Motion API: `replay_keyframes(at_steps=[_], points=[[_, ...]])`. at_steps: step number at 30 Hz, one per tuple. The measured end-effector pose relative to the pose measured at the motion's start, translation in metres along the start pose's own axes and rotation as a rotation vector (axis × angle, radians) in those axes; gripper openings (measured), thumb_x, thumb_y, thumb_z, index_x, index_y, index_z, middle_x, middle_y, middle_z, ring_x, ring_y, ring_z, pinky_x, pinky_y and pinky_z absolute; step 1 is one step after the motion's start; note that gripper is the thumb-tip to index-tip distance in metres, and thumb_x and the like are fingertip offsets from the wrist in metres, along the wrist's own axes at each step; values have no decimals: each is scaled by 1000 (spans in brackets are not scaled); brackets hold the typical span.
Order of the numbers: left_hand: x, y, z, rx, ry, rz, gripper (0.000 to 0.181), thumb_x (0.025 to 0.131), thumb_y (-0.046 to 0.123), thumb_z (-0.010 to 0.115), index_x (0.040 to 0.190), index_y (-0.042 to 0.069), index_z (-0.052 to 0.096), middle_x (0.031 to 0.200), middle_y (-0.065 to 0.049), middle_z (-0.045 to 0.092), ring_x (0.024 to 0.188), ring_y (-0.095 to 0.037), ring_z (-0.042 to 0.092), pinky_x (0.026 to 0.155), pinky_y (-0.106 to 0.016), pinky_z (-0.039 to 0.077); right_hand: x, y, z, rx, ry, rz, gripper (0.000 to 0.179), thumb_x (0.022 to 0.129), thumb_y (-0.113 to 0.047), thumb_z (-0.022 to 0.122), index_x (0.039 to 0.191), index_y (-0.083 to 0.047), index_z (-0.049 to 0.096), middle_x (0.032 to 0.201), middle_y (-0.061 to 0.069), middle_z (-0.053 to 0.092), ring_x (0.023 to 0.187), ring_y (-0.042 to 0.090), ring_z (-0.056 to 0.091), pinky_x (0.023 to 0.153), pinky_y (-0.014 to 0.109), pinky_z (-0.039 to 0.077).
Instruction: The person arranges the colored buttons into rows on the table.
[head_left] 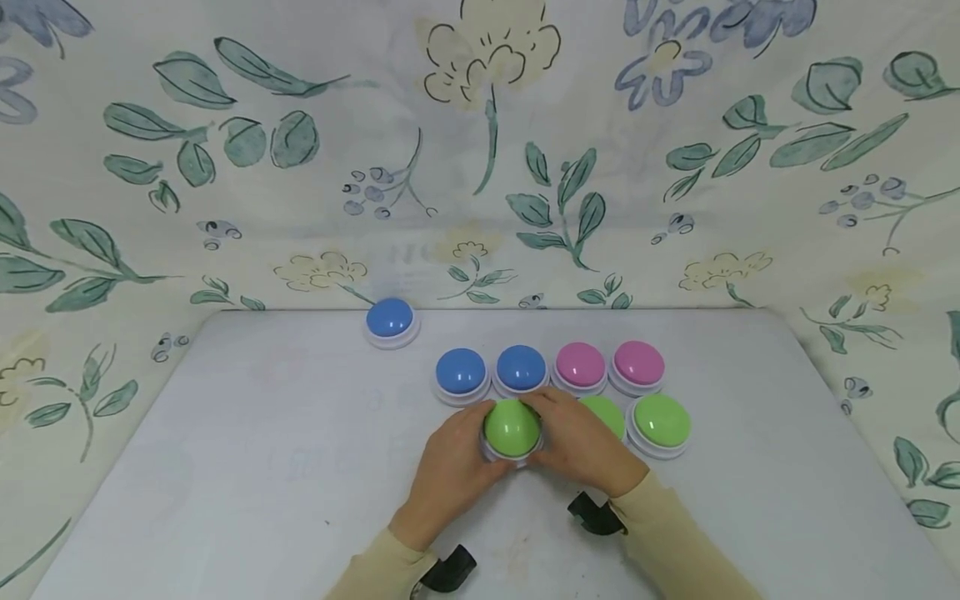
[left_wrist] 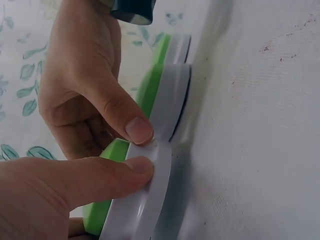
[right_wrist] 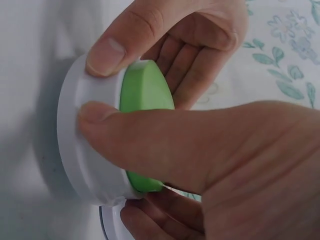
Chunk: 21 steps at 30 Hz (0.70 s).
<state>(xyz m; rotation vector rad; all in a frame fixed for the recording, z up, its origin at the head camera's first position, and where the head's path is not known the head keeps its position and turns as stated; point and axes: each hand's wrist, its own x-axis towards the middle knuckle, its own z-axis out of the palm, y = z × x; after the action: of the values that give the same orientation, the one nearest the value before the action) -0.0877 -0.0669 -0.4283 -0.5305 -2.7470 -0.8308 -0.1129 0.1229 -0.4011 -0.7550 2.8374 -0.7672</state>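
A green push button (head_left: 512,428) with a white round base is held between both hands. My left hand (head_left: 452,457) grips its left side, with the thumb (left_wrist: 135,172) pressed along the white base. From the other side my right hand (head_left: 585,440) grips it, its thumb (right_wrist: 100,120) lying close to the left thumb on the base. In the left wrist view the base looks slightly off the table. Just right of it stands a second green button (head_left: 604,414), partly hidden by the right hand. A third green button (head_left: 662,422) sits at the row's right end.
Behind the green ones stand two blue buttons (head_left: 461,372) and two pink buttons (head_left: 580,365) in a row. Another blue button (head_left: 390,318) sits apart by the back edge of the white table (head_left: 247,450). A floral cloth (head_left: 375,167) hangs behind.
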Motion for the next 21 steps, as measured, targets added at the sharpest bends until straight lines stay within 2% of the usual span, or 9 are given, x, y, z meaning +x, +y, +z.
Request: replay_keyframes(at_steps=[9,21], points=[[4,5,4,-22,-42,-31,73,69,23,93,127,-5,59,119,-16,68,109,-29,66,95,-43,55,1,6,-3,-21,-28,-9,73,73,-13,91,136,2,58,133,14,61,123,30,58,106,42,49],[8,8,14,-50,-52,-31,69,69,24,93,124,-2,61,117,-13,69,107,-26,66,94,-43,55,2,17,-7,-36,-59,-23,72,73,-14,90,136,0,59,130,10,63,119,26,60,104,41,50]])
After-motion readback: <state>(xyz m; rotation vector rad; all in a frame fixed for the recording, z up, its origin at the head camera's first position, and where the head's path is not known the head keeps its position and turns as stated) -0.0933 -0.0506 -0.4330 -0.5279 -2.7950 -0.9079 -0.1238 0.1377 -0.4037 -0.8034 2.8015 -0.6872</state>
